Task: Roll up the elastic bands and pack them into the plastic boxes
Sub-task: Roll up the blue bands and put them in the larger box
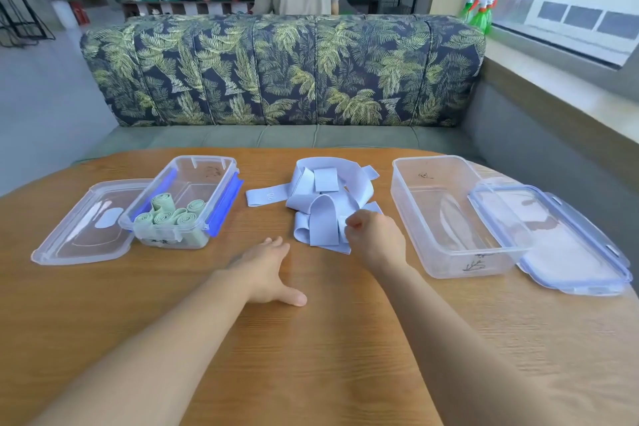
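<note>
From my remote seat I see the wooden table (311,356) with the loose pale blue elastic bands (325,197) heaped at 12 o'clock, unrolled and tangled, one strip trailing out flat toward 9 o'clock. The right hand (375,239) sits at the heap's 5 o'clock edge, fingers curled in, pinching a band there. The left hand (266,270) lies flat on the table just beside the heap at its 7 o'clock, fingers straight and close together, thumb spread out to the side, holding nothing.

At 10 o'clock stands the small box (193,169) with blue clips, open, with several rolled green bands (169,216) packed upright in its near end. Its clear lid (83,228) lies at 9 o'clock, touching the box. At 2 o'clock the large box (415,218) stands open, no bands in it. The blue-rimmed lid (560,242) at 3 o'clock leans with one edge on that box's rim.

Beyond the table, at 12 o'clock, I see a leaf-patterned sofa (283,69).
</note>
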Demonstrator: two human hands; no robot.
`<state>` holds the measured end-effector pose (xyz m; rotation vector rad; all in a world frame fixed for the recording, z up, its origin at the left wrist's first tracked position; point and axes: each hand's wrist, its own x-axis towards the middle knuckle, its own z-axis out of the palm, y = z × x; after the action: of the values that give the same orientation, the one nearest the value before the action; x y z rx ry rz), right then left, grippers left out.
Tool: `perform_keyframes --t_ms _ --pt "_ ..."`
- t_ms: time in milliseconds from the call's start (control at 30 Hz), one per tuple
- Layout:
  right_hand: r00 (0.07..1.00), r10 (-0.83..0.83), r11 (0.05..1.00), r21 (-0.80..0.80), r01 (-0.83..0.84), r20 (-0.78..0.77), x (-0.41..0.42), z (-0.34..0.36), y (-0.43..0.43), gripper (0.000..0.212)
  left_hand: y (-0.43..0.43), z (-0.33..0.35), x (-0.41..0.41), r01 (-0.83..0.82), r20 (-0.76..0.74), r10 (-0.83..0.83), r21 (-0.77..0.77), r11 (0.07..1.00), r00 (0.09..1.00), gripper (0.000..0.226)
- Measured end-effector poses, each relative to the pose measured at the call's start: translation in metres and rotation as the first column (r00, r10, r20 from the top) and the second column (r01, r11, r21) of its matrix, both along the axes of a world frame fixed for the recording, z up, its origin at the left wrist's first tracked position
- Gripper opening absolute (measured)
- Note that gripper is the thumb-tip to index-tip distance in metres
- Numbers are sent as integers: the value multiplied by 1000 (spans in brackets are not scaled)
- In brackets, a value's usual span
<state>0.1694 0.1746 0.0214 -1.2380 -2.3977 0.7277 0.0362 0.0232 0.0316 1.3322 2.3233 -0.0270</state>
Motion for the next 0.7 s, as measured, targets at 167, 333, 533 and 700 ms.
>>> perform_keyframes --t_ms 167,333,533,700 --pt "998 -36 999 6 36 -51 -26 -7 16 42 1 -2 0 10 1 -10 11 1000 1000 116" --pt "987 0 996 84 -14 162 -58 -2 27 44 0 -2 0 0 37 -1 31 1000 999 115" --pt "998 44 995 92 -47 33 -63 1 19 26 -1 -4 -2 -13 51 10 47 999 999 116" --pt "968 96 985 165 -58 -233 -30 -3 -15 14 -2 -5 -2 -22 60 17 79 997 998 114"
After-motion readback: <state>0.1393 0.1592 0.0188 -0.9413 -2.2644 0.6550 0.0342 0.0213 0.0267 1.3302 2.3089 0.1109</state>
